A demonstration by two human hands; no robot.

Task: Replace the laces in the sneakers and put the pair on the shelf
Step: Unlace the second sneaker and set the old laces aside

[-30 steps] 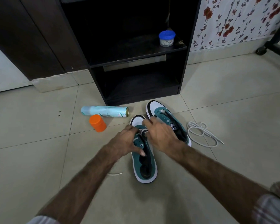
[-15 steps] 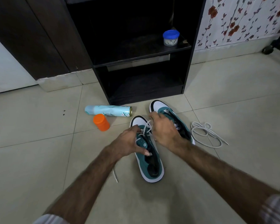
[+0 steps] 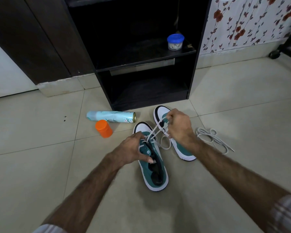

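Here the right hand (image 3: 179,126) pinches a white lace (image 3: 155,131) drawn up from the near sneaker (image 3: 155,174) on the floor (image 3: 40,165); the left hand (image 3: 133,151) grips that sneaker's side. The other sneaker (image 3: 183,148) lies beside it, before the shelf (image 3: 141,64), a loose lace (image 3: 212,137) near.

One wide-angle camera, worn on my head, looks forward and steeply down over my two forearms to the tiled floor (image 3: 40,165) in front of me. My left hand (image 3: 133,148) and right hand (image 3: 180,126) sit just below mid-frame, close to the lens, at the sneakers (image 3: 155,167). Farther off, the dark shelf unit (image 3: 141,64) fills the upper centre, facing the lens, with flowered wallpaper (image 3: 250,22) at the upper right. Straight edges bow toward the frame's borders. No second view shares the scene.
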